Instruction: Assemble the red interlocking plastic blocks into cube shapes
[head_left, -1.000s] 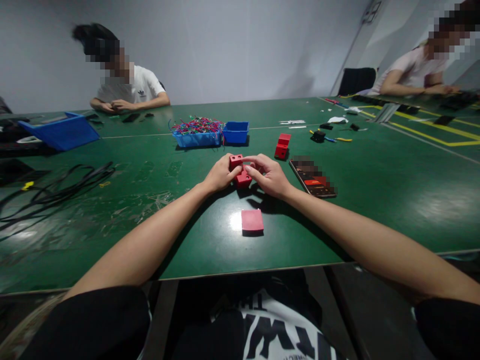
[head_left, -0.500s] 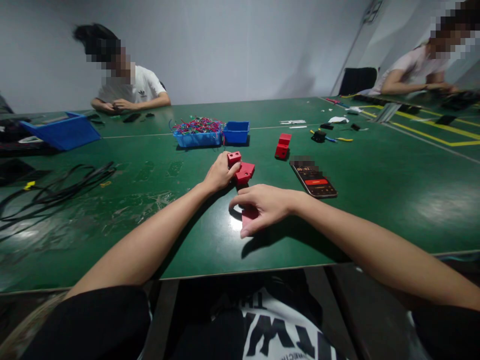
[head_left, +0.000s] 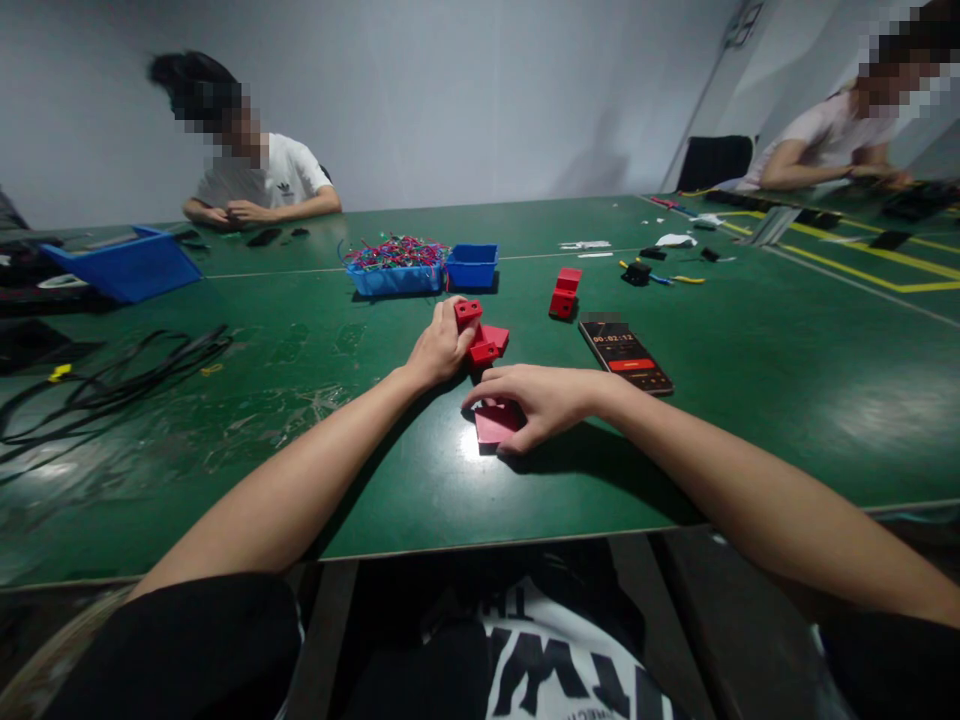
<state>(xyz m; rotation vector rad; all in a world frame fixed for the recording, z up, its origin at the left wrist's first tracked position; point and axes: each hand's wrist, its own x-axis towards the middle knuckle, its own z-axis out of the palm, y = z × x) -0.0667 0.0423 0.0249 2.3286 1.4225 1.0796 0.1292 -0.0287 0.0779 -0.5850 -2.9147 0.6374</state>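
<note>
My left hand [head_left: 439,345] is closed around a red block [head_left: 469,311] with two round holes on its upper face. Just below and right of those fingers are more red block parts [head_left: 484,352]; whether they are one piece with the held block I cannot tell. My right hand [head_left: 544,405] is curved over a flat-topped red block [head_left: 495,425] on the table near me, thumb at its near edge and fingers at its far side. Another stepped red block [head_left: 565,293] stands apart, beyond my right hand.
A phone [head_left: 626,358] with a running timer lies right of my hands. Farther back are a blue bin of colourful wires [head_left: 397,275] and a smaller blue bin [head_left: 472,267]. Black cables [head_left: 135,375] lie left. Two people sit across the green table [head_left: 360,500].
My right thumb has drawn in toward the near red block, and more of its top shows. The red parts by my left hand have turned slightly. The left hand stays in place.
</note>
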